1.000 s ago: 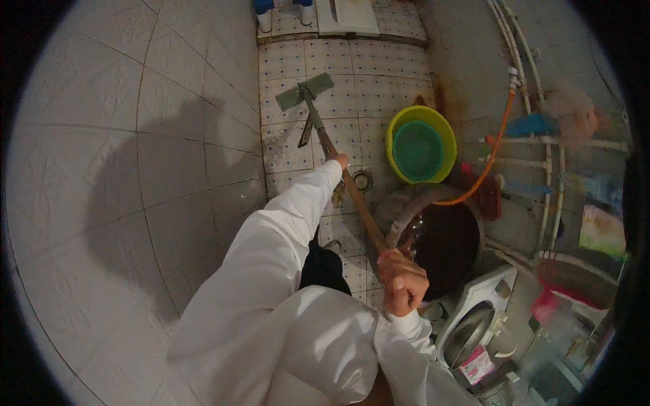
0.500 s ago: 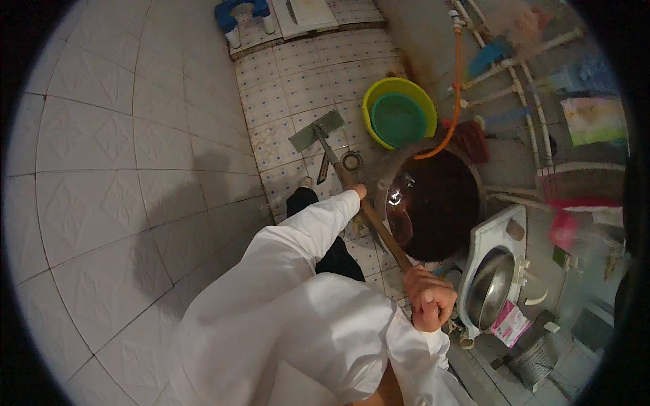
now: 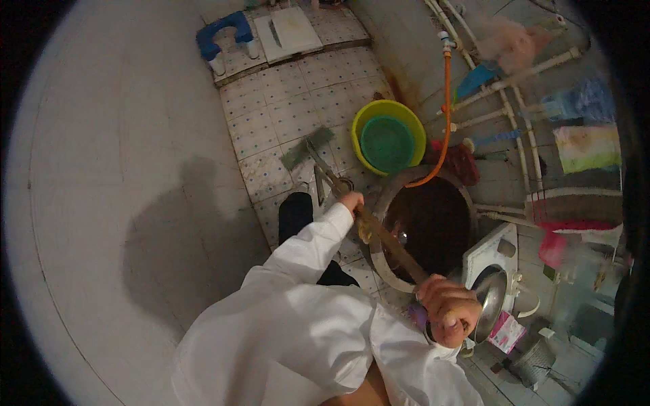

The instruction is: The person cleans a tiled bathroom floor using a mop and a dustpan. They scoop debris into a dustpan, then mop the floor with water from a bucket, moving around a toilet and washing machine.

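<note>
A long-handled floor scrubber (image 3: 393,245) with a wooden pole slants across the middle of the view. Its flat, grey-green rectangular head (image 3: 308,149) rests on the tiled floor and looks blurred. Partway down the pole, my left hand (image 3: 352,202) is closed around it. At the near, upper end my right hand (image 3: 449,312) grips the pole, fingers wrapped over it. A small round floor drain (image 3: 347,183) lies just beside the pole, partly hidden. My dark-trousered leg (image 3: 295,213) stands to the left of the pole.
Right of the pole stands a large dark vat (image 3: 433,223), with an orange hose (image 3: 447,101) hanging into it. Beyond are a yellow basin (image 3: 355,135) holding a green basin (image 3: 387,144). A sink (image 3: 494,243) lies at right, a blue stool (image 3: 227,30) far left. A tiled wall (image 3: 81,169) runs along the left.
The view has shifted, so the floor and basins sit lower in it. My right hand has moved to the right with the pole's near end. Both hands keep their grip.
</note>
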Demonstrator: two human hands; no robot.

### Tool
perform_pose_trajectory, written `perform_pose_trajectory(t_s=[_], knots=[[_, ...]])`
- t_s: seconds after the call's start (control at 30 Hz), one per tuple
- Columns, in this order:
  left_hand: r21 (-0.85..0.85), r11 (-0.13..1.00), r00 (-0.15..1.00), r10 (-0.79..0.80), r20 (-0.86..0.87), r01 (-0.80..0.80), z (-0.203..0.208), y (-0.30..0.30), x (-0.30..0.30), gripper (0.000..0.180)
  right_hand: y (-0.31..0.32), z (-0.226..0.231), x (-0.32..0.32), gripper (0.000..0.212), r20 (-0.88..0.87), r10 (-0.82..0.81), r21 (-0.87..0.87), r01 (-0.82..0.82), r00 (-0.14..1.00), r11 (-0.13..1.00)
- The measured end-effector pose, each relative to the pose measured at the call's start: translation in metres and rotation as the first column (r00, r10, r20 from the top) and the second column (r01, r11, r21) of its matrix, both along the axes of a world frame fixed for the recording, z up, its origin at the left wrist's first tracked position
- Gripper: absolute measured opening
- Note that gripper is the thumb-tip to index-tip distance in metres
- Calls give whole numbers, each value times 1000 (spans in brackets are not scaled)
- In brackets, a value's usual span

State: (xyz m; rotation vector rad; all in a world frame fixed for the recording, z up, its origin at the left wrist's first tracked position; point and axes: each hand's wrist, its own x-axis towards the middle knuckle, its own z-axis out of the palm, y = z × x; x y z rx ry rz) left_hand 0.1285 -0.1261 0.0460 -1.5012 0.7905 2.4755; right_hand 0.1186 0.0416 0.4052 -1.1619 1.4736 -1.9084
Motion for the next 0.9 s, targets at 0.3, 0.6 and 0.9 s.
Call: perform_pose_trajectory(t_s=[0.3,0.6,0.9], knots=[[-460,888,996,-23,-89,-21,-90,-318,-128,18,-237,-90,-92,24,-221,104,86,-87,970,993],[-485,824,938,-345,-17,294,-250,-418,-192,16,-318,-162,-125,23,-191,-63,61,76,980,995],[-568,-547,-57,-749,660,615,-286,-239,-249,24,-218,-137,-94,26,-173,-134,186,166,976,968]])
